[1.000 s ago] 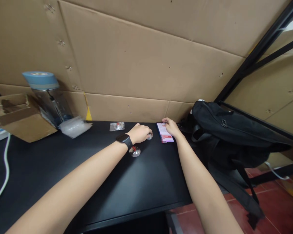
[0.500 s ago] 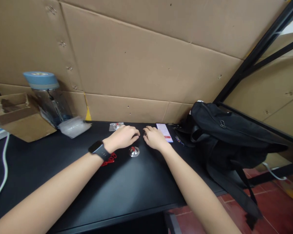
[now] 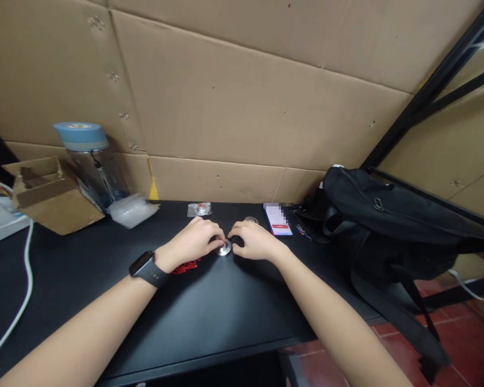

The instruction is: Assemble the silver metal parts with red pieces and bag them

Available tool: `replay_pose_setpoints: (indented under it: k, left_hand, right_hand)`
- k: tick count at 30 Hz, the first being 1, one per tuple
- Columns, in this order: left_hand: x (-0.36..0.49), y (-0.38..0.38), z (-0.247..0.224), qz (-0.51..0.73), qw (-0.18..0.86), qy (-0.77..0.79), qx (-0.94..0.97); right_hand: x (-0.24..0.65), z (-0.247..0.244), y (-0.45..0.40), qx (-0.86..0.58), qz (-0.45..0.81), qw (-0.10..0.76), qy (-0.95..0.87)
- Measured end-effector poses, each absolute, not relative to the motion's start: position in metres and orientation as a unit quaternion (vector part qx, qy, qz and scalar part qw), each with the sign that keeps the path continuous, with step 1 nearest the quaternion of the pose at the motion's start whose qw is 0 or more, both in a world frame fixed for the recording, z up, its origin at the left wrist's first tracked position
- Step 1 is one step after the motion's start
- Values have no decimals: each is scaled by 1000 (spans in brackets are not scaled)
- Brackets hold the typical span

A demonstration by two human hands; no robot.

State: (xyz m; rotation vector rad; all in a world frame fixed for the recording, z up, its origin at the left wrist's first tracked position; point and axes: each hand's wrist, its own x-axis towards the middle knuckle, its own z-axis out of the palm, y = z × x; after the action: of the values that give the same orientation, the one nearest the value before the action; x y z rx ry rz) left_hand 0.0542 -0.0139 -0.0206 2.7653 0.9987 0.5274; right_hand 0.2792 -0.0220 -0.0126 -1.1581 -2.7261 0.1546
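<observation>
My left hand (image 3: 196, 240), with a dark watch on its wrist, has its thumb and fingers closed at the left top of a shiny round metal disc (image 3: 224, 249) on the black table. Just right of the disc is my right hand (image 3: 255, 241), its thumb and fingers apart, with nothing visible between them. A second round, clear or shiny piece (image 3: 251, 220) shows behind my right hand, partly hidden. Red cord (image 3: 186, 266) lies beside my left wrist. Farther back, a small clear packet (image 3: 199, 209) holds a shiny disc with some red on it.
A lit phone (image 3: 278, 219) lies right of my right hand, with a black backpack (image 3: 383, 226) beyond. At left stand an open cardboard box (image 3: 60, 207) and a blue-lidded bottle (image 3: 83, 137), beside a plastic bag (image 3: 132, 210). A cardboard wall (image 3: 226, 107) rises behind the black table (image 3: 226, 317).
Both hands have come nearer to me. My left hand has reached the metal disc and closed on its top; my right hand has moved beside it, uncovering a round piece behind.
</observation>
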Motion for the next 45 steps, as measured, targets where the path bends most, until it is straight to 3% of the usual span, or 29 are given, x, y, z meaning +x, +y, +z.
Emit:
replay_pose_setpoints:
  k: [8, 18, 28, 45]
  left_hand:
    - [54, -14, -26, 192, 108, 366, 904]
    - [41, -14, -14, 176, 213, 308, 910]
    - [10, 2, -11, 135, 60, 375, 915]
    - [6, 2, -9, 139, 63, 384, 911]
  right_hand:
    - [276, -23, -19, -372, 86, 132, -915]
    - [273, -21, -24, -377, 80, 122, -915]
    - [256, -27, -41, -511, 2, 91, -855]
    - [259, -40, -20, -670, 39, 106, -734]
